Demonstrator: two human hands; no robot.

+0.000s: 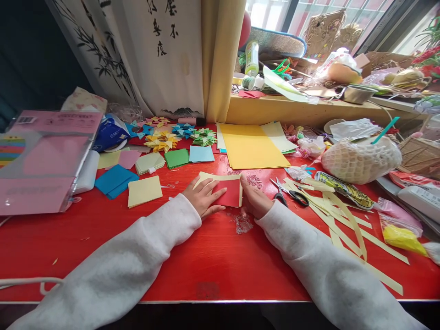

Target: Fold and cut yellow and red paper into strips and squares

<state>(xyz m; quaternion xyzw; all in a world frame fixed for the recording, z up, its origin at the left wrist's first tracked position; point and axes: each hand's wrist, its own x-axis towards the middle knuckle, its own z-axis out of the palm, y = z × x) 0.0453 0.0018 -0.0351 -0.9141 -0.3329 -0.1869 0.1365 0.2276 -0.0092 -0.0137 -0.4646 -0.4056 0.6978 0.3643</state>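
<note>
My left hand [203, 197] lies flat with spread fingers on a red paper square [231, 194]. That square rests on a slightly larger pale yellow sheet [223, 177], whose border shows along the top and right. On its side at the right edge of both papers stands my right hand [256, 198], fingers stretched along the edge; part of its fingertips is hidden. Black-handled scissors [292, 192] lie partly open just right of that hand. A stack of pale yellow squares [145, 191] and blue squares [116, 180] sit left of my left hand.
Pale yellow strips [343, 224] spread over the right of the red table [178, 266]. Behind are large yellow sheets [256, 145], green squares [177, 158], light blue squares [201, 154] and folded paper stars [162, 141]. A pink package [44, 183] stands left; a foam-netted bundle [360, 158] sits right.
</note>
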